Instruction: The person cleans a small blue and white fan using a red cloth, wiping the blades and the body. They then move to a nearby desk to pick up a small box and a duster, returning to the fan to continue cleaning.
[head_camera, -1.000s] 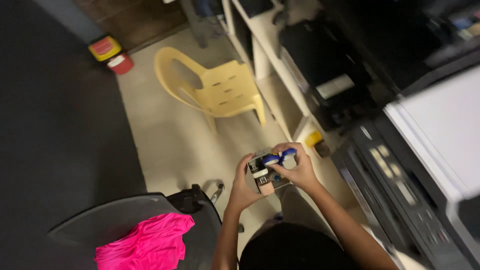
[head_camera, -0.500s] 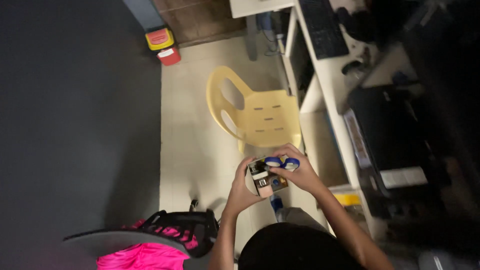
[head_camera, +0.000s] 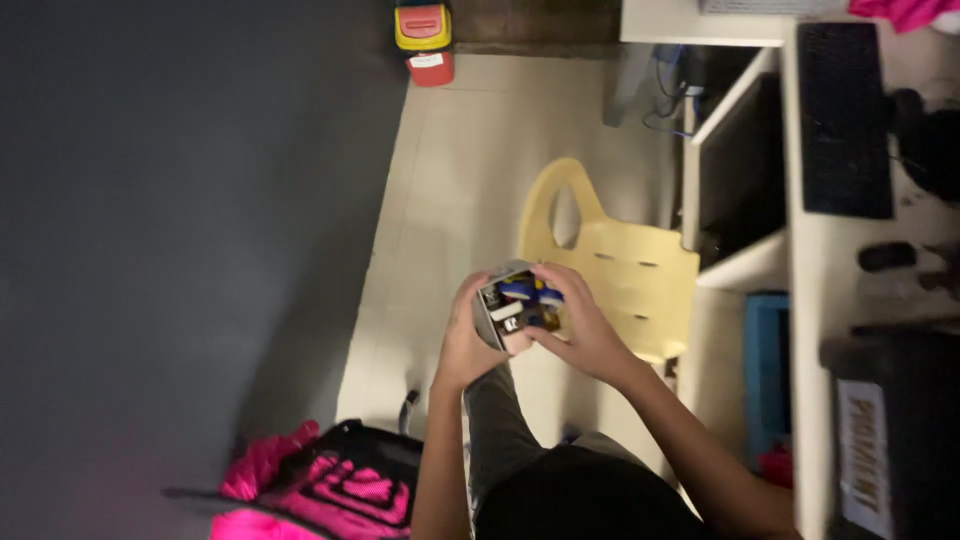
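Both hands meet in front of the person's body, above the lap, and share one thing between them. The left hand wraps around the near, left side of a small open box, its fingers curled under the grey wall and closed on it. The right hand comes in from the other side, palm against the right edge of the box and fingertips bent over the open top, so the box sits clamped between the two hands, tilted with its opening toward the camera. Inside it lie small blue pieces and some pale and dark bits too small to tell apart. Just beyond the hands, on the pale tiled floor, stands a yellow plastic chair, its seat partly hidden behind the right hand. To the right of the chair runs a white desk carrying a black keyboard. Below and left of the left forearm lies a black bag with bright pink fabric. Far off, at the top of the floor, sits a small yellow and red toy-like container.
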